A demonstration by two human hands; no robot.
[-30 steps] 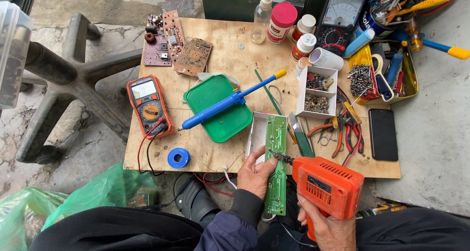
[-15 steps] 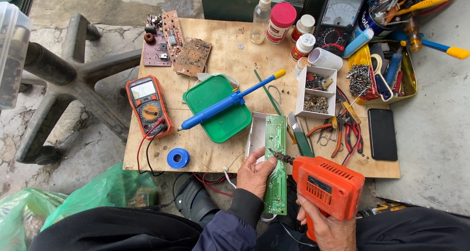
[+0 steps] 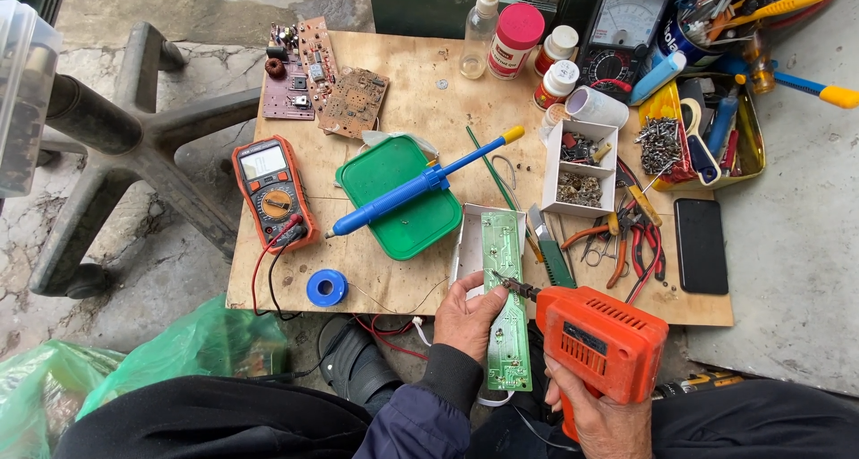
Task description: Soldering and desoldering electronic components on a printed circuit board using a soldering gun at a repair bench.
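My left hand (image 3: 465, 316) grips a long green circuit board (image 3: 504, 298) that lies in a white housing (image 3: 467, 244) at the near edge of a plywood board (image 3: 420, 101). In my right hand (image 3: 599, 419) is an orange electric drill (image 3: 601, 343); its bit rests on the green board just above my left thumb. A blue soldering iron (image 3: 412, 191) lies across a green lid (image 3: 403, 195) beyond the board.
An orange multimeter (image 3: 273, 191) with red and black leads, a blue solder spool (image 3: 327, 287), bare circuit boards (image 3: 322, 74), bottles (image 3: 519, 34), white parts boxes (image 3: 577, 168), pliers (image 3: 626, 235), a black phone (image 3: 700, 244) and a yellow tool tray (image 3: 707, 128) crowd the plywood. Green bags (image 3: 179, 352) lie left.
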